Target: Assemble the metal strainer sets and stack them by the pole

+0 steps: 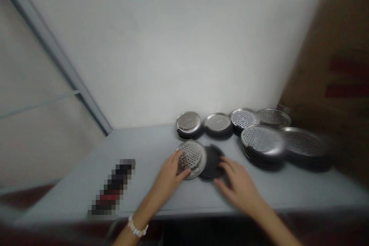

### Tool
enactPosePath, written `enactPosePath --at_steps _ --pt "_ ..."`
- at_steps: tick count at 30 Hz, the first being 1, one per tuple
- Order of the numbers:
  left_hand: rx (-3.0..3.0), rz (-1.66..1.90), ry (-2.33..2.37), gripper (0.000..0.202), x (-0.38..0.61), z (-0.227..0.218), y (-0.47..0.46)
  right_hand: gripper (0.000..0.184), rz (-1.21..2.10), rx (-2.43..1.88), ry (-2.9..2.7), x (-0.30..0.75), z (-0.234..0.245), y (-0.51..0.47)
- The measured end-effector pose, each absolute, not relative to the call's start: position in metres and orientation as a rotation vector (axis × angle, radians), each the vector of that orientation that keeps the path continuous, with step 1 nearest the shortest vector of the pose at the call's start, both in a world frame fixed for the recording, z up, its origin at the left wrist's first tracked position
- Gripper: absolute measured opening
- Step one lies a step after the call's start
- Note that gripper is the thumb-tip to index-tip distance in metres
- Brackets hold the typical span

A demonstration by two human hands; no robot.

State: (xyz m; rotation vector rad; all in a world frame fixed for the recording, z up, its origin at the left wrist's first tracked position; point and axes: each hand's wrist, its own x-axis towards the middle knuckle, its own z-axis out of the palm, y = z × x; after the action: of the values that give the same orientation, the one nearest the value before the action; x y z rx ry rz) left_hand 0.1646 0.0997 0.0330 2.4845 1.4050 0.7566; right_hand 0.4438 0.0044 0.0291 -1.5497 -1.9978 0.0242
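My left hand [169,175] rests on the near left edge of a round perforated metal disc [192,157], fingers curled over its rim and thumb against it. Beside the disc lies a flat dark round piece [212,161], partly under the disc's right side. My right hand [239,186] lies on the grey table [144,150] with its fingers spread, fingertips touching the dark piece's near right edge. A white bead bracelet [137,228] sits on my left wrist.
Several stacks of perforated metal discs [262,140] stand at the back right near the white wall. A brown cardboard box [337,77] fills the right side. A blurred-out dark object [113,188] lies at the front left of the table.
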Motion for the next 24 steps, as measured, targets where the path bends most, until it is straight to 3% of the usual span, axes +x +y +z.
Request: enactPosePath --at_steps 11,24 --pt "2.509 0.757 1.512 0.065 0.132 0.032 0.091 0.058 -0.109 -1.669 -1.874 0.446 0.02 0.012" --pt "2.558 0.871 1.555 0.055 0.119 0.025 0.11 0.049 -0.246 -1.697 -1.852 0.452 -0.002 0.017"
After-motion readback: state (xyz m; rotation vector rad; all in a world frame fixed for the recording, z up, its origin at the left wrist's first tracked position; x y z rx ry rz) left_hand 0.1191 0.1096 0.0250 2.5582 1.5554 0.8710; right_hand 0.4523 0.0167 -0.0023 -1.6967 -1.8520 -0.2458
